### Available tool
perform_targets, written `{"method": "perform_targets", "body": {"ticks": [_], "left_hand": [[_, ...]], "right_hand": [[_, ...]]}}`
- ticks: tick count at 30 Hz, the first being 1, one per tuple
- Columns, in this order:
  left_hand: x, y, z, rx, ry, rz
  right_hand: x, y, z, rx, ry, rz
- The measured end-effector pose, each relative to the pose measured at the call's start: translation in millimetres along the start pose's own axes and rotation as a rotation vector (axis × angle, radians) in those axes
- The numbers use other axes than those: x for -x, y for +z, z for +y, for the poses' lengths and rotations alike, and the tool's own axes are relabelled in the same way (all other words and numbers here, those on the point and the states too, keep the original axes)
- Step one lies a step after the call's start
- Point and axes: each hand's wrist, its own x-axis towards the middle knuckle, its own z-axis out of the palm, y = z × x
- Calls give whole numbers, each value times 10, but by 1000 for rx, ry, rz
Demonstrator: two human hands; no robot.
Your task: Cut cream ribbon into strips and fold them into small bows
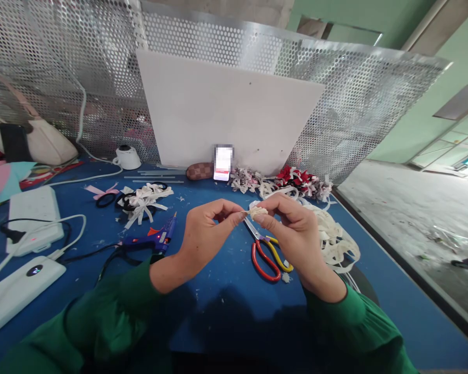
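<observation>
Between my two hands, above the middle of the blue table, is a small gathered piece of cream ribbon (258,211). The fingertips of my right hand (292,228) pinch its bunched part. My left hand (206,234) pinches the thin end that reaches out to the left. Just below lie scissors (265,262) with one red and one yellow handle, their blades pointing up toward the ribbon. Right of my right hand spreads a loose heap of cream ribbon (337,236), partly hidden by that hand. A blue glue gun (156,238) rests left of my left hand.
White ribbon bows with black hair ties (142,202) lie at left, near a pink bow (103,192). A lit phone (223,163) leans by a brown checked case (200,171). Red and grey bows (302,182) sit behind. Cables, a power strip (35,218) and a power bank (27,288) occupy the left.
</observation>
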Motion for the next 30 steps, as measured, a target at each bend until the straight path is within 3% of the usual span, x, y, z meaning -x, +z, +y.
{"method": "perform_targets", "body": {"ticks": [5,15,20,25,30], "left_hand": [[-4,-6,-6,-6,-43,15],[34,38,2,109,-46,-11],[31,9,-1,-40,123,-21],[-4,-44,-48,-176,354,-58],[-19,-61,-45,-180,383,-101]], "right_hand": [[-9,13,-13,-13,-31,-87],[10,68,24,158,-154,44],[5,54,47,104,-108,32],[-23,-8,76,-36,9,-69],[-36,-34,81,-85,70,-115]]}}
